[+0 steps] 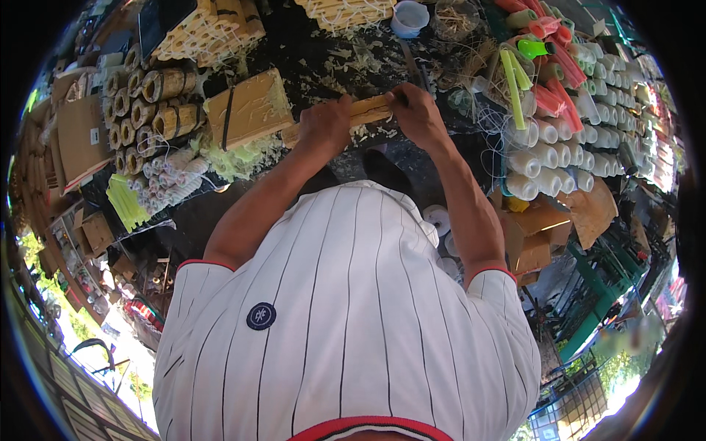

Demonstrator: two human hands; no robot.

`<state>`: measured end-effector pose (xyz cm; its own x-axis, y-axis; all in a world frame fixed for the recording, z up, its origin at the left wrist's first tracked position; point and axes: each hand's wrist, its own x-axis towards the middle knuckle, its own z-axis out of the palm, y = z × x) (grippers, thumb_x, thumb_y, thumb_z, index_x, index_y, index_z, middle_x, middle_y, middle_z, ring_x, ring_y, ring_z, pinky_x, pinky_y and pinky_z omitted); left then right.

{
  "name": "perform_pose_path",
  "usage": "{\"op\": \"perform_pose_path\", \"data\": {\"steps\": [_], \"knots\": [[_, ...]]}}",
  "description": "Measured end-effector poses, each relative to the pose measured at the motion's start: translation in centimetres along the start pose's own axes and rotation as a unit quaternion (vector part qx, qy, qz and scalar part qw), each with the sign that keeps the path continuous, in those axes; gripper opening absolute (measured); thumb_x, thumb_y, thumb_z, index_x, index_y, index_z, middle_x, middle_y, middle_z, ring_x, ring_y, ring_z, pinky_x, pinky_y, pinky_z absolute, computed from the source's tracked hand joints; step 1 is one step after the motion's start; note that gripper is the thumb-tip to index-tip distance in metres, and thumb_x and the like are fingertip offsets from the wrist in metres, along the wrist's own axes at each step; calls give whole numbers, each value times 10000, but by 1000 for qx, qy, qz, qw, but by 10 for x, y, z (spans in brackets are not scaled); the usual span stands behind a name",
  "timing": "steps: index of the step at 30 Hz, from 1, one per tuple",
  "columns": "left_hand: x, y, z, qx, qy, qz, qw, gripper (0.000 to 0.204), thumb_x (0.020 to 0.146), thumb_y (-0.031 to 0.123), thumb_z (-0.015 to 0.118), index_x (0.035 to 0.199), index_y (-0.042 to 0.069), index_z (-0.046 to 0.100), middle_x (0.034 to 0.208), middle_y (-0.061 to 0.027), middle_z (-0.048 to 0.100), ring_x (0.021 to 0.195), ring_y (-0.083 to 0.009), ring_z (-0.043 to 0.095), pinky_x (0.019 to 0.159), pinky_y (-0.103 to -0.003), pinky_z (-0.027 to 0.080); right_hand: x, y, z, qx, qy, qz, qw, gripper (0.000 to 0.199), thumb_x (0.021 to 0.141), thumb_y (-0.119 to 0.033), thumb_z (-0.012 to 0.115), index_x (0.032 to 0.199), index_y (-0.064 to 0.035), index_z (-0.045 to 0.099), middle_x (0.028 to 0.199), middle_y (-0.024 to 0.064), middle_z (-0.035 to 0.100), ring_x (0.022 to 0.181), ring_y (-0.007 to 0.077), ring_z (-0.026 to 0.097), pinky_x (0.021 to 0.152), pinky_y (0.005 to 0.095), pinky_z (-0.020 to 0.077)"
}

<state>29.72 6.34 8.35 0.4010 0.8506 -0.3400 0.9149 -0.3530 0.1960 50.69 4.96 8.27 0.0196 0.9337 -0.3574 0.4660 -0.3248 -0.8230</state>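
Note:
Both of my hands grip one long tan cardboard tube (369,110) that lies crosswise over the dark, glue-stained worktable (346,59). My left hand (324,126) is closed around the tube's left part. My right hand (417,114) is closed around its right end. The tube's middle shows between the hands. My white striped shirt fills the lower half of the view.
A flat tan block with a dark band (248,109) lies left of the tube. Bundles of brown tubes (151,103) are stacked at far left. White rolls (548,158), green and red tubes (548,70) stand at right. A white cup (409,18) sits at the back. Cardboard boxes (540,235) lie lower right.

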Motion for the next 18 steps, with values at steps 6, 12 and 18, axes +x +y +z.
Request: {"op": "perform_pose_path", "data": {"steps": [6,12,18], "knots": [[0,-6,-6,-51,6,40,998,209,862,103,712,1050,66,629,910,-164,763,914,-359,773,779,-477,608,-22,-41,40,-91,29,-143,985,200,979,-168,686,1037,23,680,922,246,711,853,411,702,760,471,533],[9,-12,5,-20,9,14,1000,197,855,101,721,1024,52,630,918,-153,780,910,-332,783,788,-454,615,-33,-87,32,-159,183,-270,932,102,898,-66,724,957,-4,669,911,186,686,840,395,707,759,469,566],[-7,-22,13,-11,46,45,998,238,839,86,734,1052,59,629,992,-153,761,961,-351,770,808,-444,611,-42,-49,-11,-242,113,-248,931,180,944,-143,744,1088,-42,704,916,139,711,783,352,720,692,453,569]]}}
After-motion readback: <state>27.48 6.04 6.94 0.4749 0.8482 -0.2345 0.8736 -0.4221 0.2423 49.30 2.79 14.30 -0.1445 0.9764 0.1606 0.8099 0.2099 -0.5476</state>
